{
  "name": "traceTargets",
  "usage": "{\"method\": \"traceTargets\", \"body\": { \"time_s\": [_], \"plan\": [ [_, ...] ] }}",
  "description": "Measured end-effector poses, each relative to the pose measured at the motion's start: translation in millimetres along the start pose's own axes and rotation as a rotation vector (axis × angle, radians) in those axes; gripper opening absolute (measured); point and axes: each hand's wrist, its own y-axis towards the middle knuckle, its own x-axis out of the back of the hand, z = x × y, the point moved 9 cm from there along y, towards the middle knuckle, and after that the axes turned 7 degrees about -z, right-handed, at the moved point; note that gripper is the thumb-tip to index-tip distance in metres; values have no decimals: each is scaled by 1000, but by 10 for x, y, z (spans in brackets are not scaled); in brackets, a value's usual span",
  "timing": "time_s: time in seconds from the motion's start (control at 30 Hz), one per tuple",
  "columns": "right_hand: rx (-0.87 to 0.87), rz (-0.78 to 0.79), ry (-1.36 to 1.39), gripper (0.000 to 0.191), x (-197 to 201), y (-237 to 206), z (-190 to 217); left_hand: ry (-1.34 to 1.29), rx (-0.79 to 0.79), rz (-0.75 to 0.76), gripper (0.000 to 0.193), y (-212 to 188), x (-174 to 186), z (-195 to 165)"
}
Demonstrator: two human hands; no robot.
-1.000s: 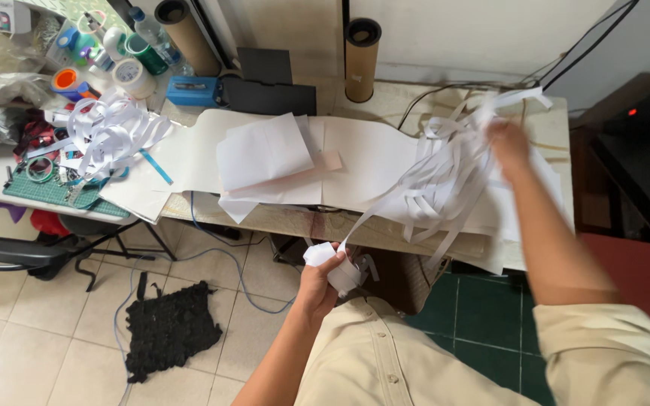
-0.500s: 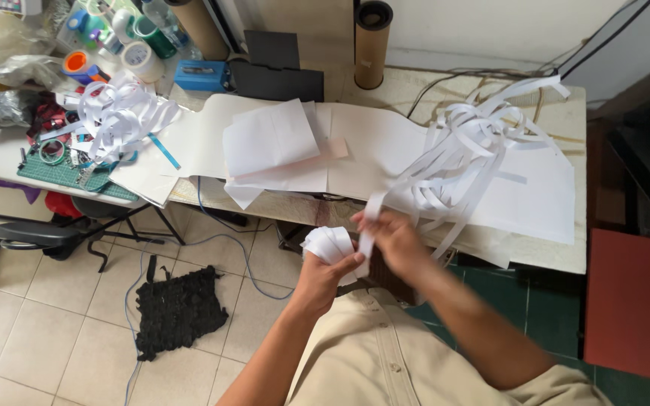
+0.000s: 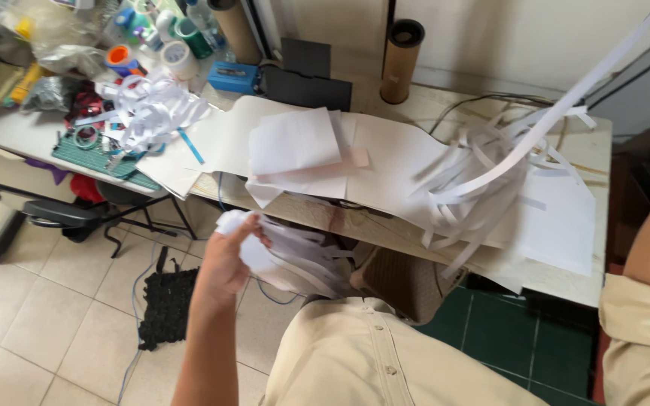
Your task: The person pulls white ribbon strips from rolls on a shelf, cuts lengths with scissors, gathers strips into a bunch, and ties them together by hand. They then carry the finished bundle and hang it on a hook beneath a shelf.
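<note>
Head cam | L hand fingers clutch white paper-strip wad | R hand unseen

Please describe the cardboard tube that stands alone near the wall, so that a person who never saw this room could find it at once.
Start at the long pale worktable covered with white paper sheets. At its back edge, right of the flat black box, stands the upright brown cardboard tube with a dark open top. Unlike the leaning cardboard tube farther left, it stands straight, apart from the clutter.

Left hand clenched, right arm raised
</note>
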Motion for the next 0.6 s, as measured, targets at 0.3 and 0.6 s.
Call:
{"method": "traceTargets", "body": {
  "time_s": [0.3, 0.6],
  "plan": [
    [-389, 101, -353, 42, -1414, -1421, -2529, 104, -328, 5, 13, 407, 691, -2059],
    [-676, 38, -429, 30, -1886, -3266, -3041, 766, -488, -56, 20, 1690, 298, -3365]
  ]
}}
